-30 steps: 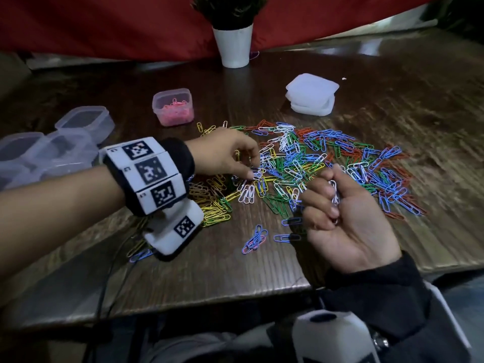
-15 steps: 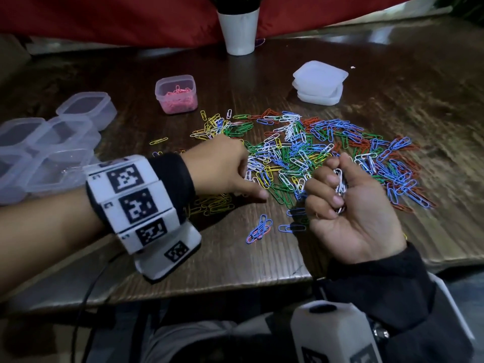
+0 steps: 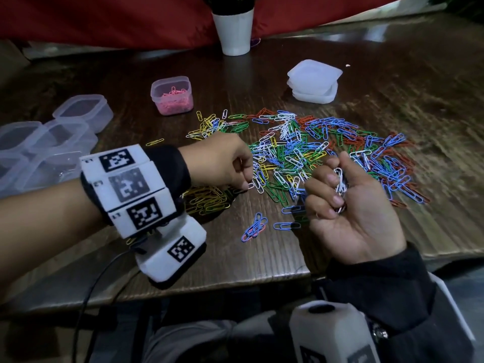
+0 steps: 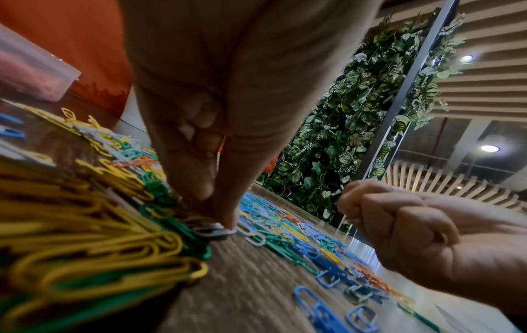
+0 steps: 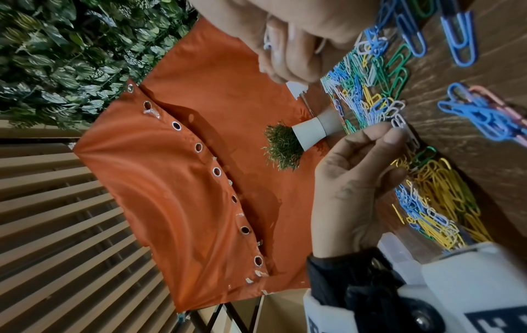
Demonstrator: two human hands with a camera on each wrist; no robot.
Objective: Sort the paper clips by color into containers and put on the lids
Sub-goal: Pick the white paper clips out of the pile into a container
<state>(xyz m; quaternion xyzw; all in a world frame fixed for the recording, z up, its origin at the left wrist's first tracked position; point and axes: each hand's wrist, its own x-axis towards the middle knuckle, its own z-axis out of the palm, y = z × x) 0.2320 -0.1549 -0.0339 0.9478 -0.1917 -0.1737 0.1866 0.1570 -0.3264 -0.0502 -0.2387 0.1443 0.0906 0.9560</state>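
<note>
Here we pinch a white paper clip [image 3: 250,185] between thumb and forefinger of our left hand [image 3: 218,159] at the near left edge of the mixed pile of clips [image 3: 322,158] on the worktop [image 3: 235,258]. The clip lies flat, its long axis running roughly left to right across the head view. Our right hand [image 3: 351,205], palm up, has its fingers curled around a bunch of white clips [image 3: 340,183] that stand nearly upright in the fist.

Behind the pile, an open container [image 3: 172,95] holds pink clips. To the left sits a cluster of clear containers [image 3: 44,142]; we see nothing in them. A stack of lids [image 3: 313,81] rests at the back right, beside a white pot [image 3: 233,30].

The left wrist view shows the fingertips [image 4: 228,222] pressing the clip against the wood beside a heap of yellow clips [image 4: 94,236], which our wrist partly hides from the head. The right wrist view shows the pinch side-on.
</note>
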